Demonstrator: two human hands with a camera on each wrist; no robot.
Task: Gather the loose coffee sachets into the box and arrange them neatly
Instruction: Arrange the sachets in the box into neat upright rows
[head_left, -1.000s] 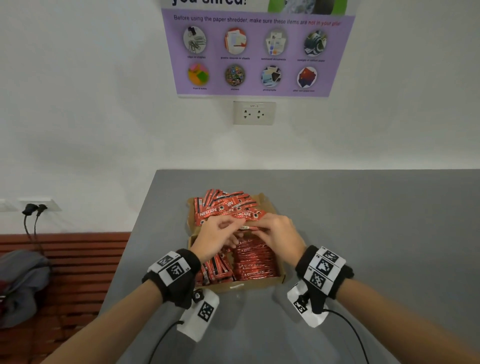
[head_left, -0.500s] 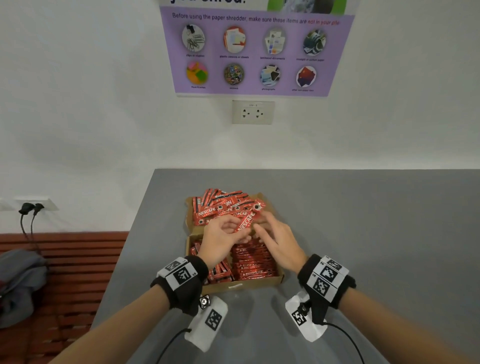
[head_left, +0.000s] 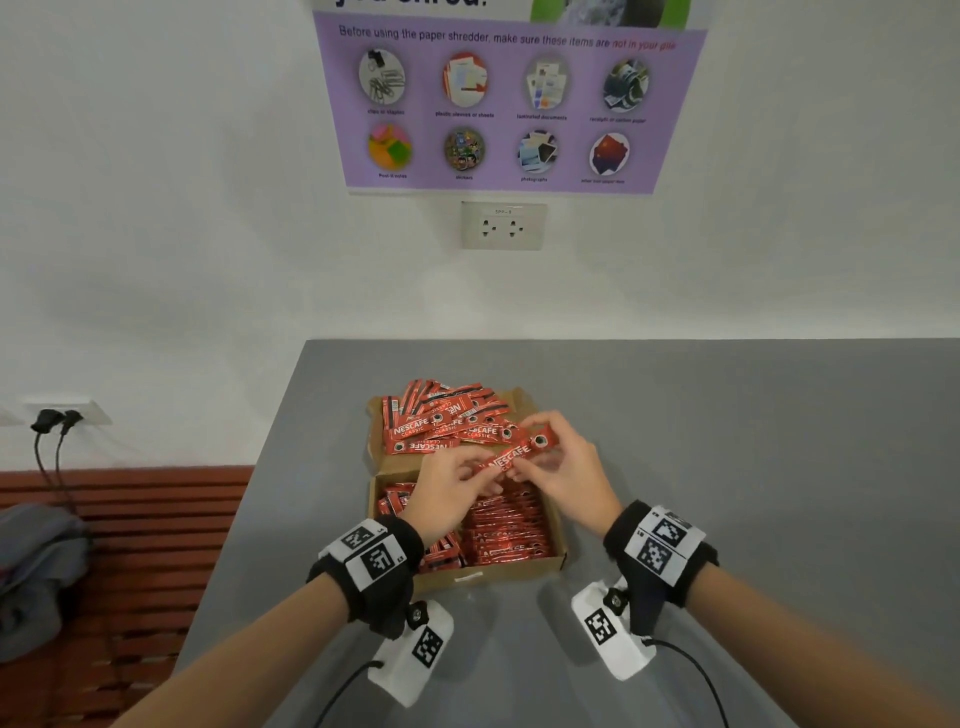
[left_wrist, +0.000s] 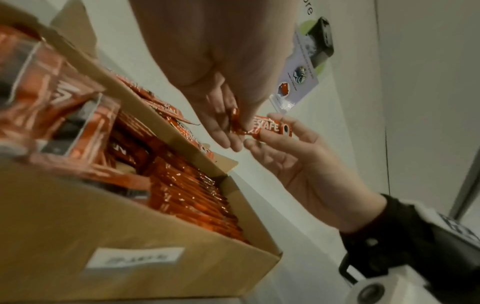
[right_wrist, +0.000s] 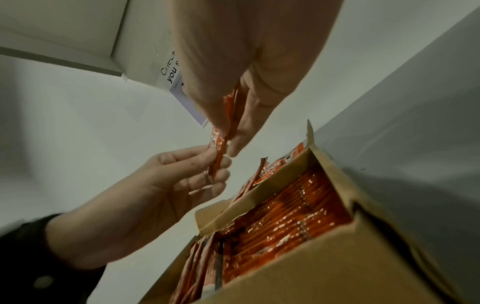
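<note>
- Now both hands pinch one red sachet (head_left: 517, 456) above the box (head_left: 514, 569): left hand (head_left: 452, 493) on its near end, right hand (head_left: 563, 467) on far end.
- Loose sachets (head_left: 441, 423) piled on box's far flap; neat rows inside.

A grey table (head_left: 727, 441) stands against a white wall, where a purple paper-shredder poster (head_left: 509, 104) hangs at 12 o'clock above a double socket (head_left: 504, 226). At 9 o'clock, two black plugs (head_left: 54, 418) occupy another outlet above a red slatted bench (head_left: 156, 545) bearing grey cloth (head_left: 36, 571).
</note>
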